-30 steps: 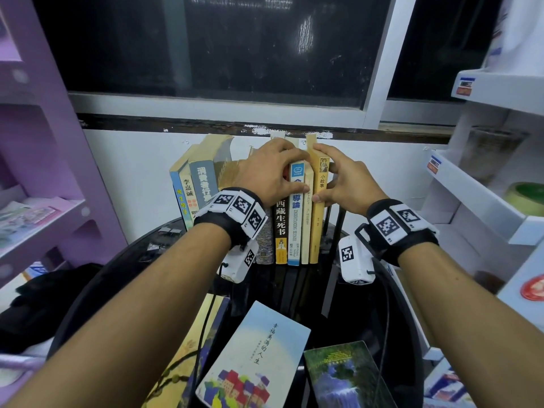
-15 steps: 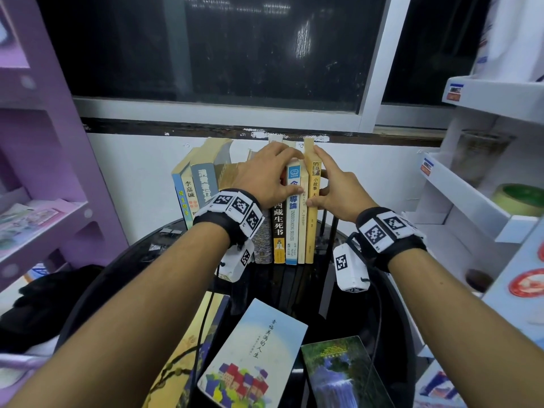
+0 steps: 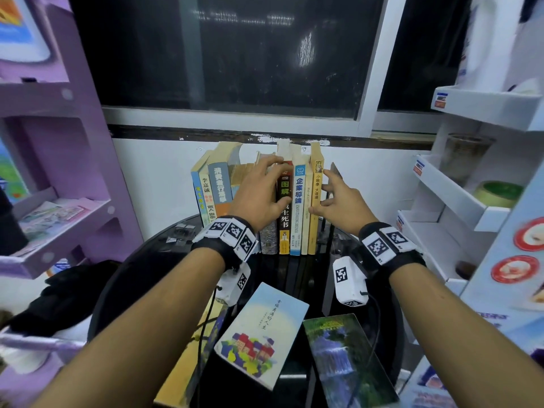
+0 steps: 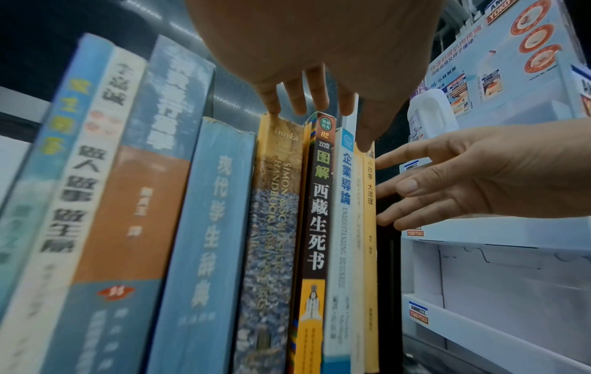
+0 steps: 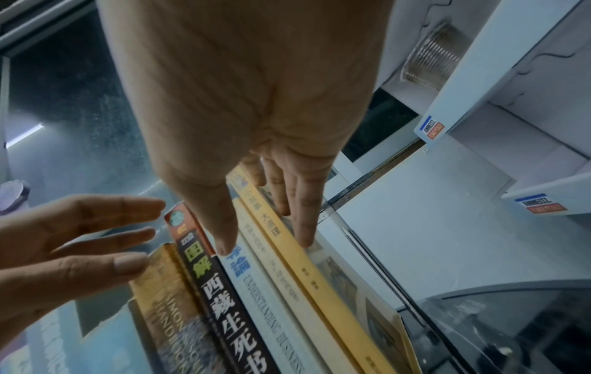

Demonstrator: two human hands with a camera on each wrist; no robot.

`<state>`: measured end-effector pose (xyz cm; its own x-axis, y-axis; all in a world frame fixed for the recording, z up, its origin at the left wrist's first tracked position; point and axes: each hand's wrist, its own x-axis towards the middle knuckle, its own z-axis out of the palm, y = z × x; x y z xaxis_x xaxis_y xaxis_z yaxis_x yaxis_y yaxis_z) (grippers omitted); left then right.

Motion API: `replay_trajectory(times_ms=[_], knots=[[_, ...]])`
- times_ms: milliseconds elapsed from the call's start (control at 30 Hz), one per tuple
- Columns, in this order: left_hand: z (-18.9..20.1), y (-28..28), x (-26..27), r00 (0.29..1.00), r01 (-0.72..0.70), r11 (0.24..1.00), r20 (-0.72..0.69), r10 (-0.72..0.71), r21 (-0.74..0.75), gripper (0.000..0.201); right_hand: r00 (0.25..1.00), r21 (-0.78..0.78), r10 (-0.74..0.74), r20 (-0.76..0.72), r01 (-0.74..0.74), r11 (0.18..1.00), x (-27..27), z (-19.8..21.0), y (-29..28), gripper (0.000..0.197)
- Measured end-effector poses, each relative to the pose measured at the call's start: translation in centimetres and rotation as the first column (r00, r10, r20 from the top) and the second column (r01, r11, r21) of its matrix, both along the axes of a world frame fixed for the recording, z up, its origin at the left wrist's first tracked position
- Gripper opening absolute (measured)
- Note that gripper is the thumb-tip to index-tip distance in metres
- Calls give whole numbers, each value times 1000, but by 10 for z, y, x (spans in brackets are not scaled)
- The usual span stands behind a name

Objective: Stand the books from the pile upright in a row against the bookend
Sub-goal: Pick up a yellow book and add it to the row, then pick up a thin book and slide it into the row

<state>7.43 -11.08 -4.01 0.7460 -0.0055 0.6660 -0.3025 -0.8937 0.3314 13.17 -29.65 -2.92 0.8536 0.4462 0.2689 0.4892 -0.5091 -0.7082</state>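
A row of books stands upright on the round black glass table, against the wall. My left hand lies with loose straight fingers on the tops and spines of the mottled book and the dark book. My right hand touches the outer cover of the rightmost yellow book with straight fingers, and its thumb is on the spines. A thin black bookend stands just right of that book, partly hidden. Three pile books lie flat near me: light blue, green waterfall, yellow.
A purple shelf unit stands close on the left with a black bag below it. White display shelves crowd the right side. A dark window runs above the books. Cables from the wrist cameras trail over the table.
Both hands squeezed the row together before, left fingers curled over the book tops. Now the fingers have straightened and eased back, and the yellow book stands straight in the row.
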Motion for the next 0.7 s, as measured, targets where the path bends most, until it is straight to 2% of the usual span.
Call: replay_trajectory(times_ms=[100, 200, 300, 400, 533, 700], knots=[[-10, -1, -20, 1000, -10, 1000, -22, 9, -8, 52, 999, -37, -19, -38, 18, 999, -19, -6, -5, 72], [-23, -2, -37, 966, -13, 1000, -260, 5, -29, 51, 994, -194, 12, -108, -33, 981, -32, -20, -8, 67], [-35, -6, -54, 853, -1, 999, -522, 18, 33, 55, 984, -390, 21, -178, -90, 916, -42, -34, -8, 74], [-46, -9, -66, 730, 16, 999, -683, 18, 43, 57, 974, -503, 5, -228, -122, 855, -54, -43, -5, 79], [-57, -13, -73, 609, 25, 998, -792, 36, 65, 60, 947, -555, 16, -322, -203, 807, -67, -55, 0, 82], [-68, -15, -80, 504, 9, 996, -860, 77, 94, 67, 941, -592, 27, -339, -235, 771, -83, -65, 4, 75]])
